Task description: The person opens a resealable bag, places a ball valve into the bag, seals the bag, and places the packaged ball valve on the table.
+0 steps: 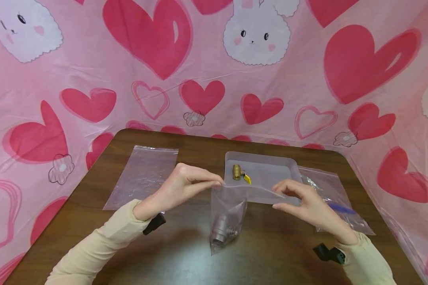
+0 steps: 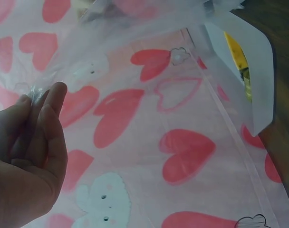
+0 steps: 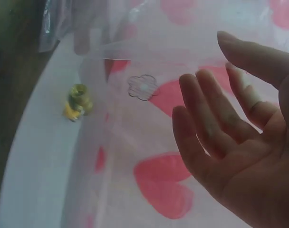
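My left hand pinches the top corner of a clear plastic bag, which hangs over the table. Low in the bag sits a grey cylindrical fitting, with small ridged bits beside it. My right hand is by the bag's other upper corner, thumb apart from the fingers. In the right wrist view its fingers are loosely bent and hold nothing. Behind the bag, a brass valve with a yellow lever lies in a translucent tray.
A flat clear zip bag lies on the table's left side. Another clear bag, with something blue at it, lies right of the tray, partly behind my right hand. A pink heart-patterned cloth hangs behind the brown table.
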Demonstrator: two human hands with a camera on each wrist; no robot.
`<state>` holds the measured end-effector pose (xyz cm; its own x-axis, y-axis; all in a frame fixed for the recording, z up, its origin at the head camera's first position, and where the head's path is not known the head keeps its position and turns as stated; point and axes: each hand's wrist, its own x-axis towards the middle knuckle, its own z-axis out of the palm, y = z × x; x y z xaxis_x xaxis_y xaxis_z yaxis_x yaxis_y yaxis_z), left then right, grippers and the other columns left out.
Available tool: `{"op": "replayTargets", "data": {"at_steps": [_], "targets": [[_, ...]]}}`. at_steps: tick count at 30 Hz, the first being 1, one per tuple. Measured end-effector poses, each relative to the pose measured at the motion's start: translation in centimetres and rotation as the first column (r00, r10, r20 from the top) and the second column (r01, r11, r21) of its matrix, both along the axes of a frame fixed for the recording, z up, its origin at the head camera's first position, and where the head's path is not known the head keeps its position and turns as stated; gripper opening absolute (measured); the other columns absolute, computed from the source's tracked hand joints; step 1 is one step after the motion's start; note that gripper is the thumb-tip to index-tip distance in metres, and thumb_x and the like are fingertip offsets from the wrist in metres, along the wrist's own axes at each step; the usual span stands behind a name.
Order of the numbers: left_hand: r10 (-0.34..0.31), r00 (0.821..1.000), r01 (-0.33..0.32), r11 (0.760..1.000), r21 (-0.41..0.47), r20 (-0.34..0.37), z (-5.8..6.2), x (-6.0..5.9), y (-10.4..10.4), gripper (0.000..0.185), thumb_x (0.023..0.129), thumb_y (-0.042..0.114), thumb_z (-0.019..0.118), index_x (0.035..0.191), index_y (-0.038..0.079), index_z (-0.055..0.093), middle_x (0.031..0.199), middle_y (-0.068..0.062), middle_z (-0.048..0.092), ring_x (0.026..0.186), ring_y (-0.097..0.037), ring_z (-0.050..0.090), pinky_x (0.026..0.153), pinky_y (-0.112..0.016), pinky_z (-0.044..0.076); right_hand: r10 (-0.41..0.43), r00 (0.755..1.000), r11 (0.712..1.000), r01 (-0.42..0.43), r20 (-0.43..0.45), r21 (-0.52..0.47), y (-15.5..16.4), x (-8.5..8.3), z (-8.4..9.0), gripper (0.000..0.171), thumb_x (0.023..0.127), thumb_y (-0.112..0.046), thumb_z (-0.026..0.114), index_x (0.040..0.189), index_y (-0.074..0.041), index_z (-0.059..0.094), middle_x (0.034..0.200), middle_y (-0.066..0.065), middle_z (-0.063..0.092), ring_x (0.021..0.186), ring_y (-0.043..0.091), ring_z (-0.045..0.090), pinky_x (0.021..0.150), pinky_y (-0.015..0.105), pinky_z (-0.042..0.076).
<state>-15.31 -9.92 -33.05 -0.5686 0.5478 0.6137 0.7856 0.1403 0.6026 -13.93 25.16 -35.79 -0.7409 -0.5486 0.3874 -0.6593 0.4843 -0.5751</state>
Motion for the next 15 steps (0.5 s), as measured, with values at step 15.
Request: {"op": "replayTargets", "data": {"at_steps": [15], "targets": [[-0.052,0.998,0.051,0.998,0.033,0.031,0.1,1.2,0.0,0.013,0.088,0.007,0.073,0.099,0.008,0.079,0.095,-0.004,0.079,0.086,-0.009,0.074,0.075,-0.022,0.059,0.068,0.984,0.985,-0.092,0.165,0.143,-2.8,-0.8,-4.8,0.025,0.082,-0.016,0.081,0.100,-0.017,0.064,0.085,-0.003,0.064,0.071,-0.003,0.051,0.061,0.019,0.046]]}}
